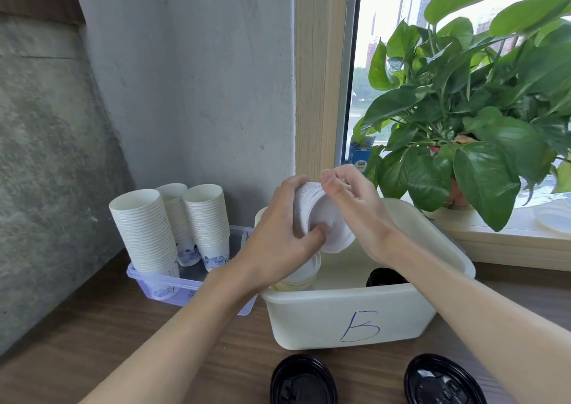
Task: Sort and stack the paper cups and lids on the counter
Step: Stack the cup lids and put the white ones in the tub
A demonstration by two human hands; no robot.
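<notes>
Firstly, far left: three tall cup stacks (145, 230) stood upright in clear tray (160, 292) on wooden counter (123, 342). Left hand (278, 233) gripped white lid stack (321, 218) from left, fingers curled round it; stack tilted on edge above bin marked B (355, 320). Right hand (355, 206) pinched stack's upper rim. Inside bin: pale nested cups (301, 275) below left hand, dark lid (386, 277) below right forearm. On counter before bin: left black lid (304, 382), right black lid (443, 382). Potted plant (482, 94) on sill, far right.
</notes>
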